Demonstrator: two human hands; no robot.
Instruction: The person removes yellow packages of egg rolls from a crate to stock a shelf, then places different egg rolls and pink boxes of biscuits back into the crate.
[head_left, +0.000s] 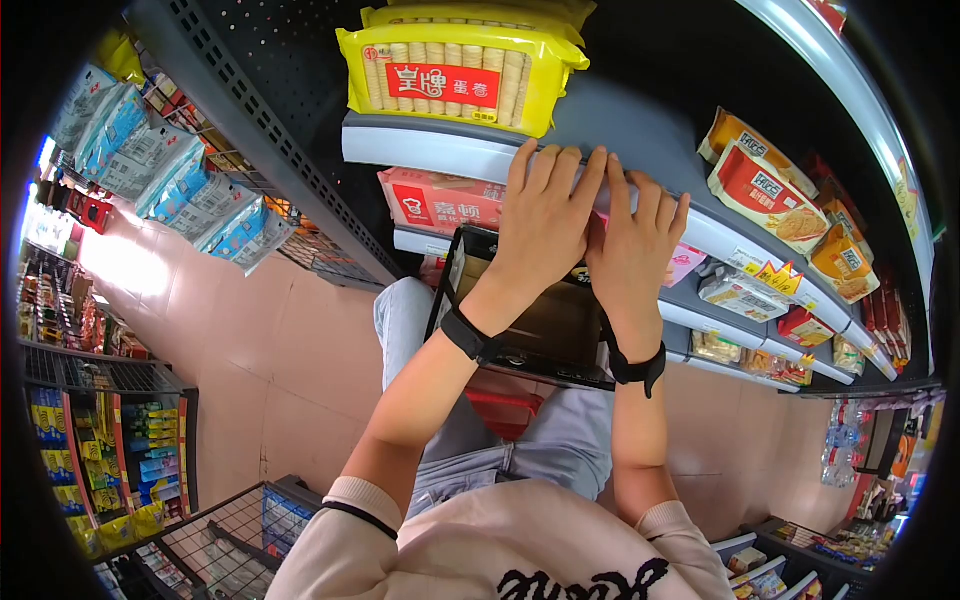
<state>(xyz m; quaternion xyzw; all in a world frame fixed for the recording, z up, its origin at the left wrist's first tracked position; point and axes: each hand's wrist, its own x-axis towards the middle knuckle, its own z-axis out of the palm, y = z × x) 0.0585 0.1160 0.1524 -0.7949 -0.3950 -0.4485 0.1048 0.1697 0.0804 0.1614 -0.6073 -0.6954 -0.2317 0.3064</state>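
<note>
Both hands reach forward side by side to the front edge of a grey shelf [625,95]. My left hand [545,215] lies palm down with its fingers spread, fingertips at the shelf lip just below a yellow pack of egg rolls [445,85]. Close against it, my right hand [637,235] also has its fingers apart over the same lip. Neither holds anything that shows. Beneath my wrists is an open black box [530,335] with a brown inside, partly hidden by my hands and forearms. What supports the box cannot be made out.
Red and white biscuit packs [770,200] stand on the shelf to the right. A pink box [440,203] is on the level below. Blue and white packs [165,165] hang at the left. A wire rack [215,535] stands at the lower left, on a tiled floor [260,390].
</note>
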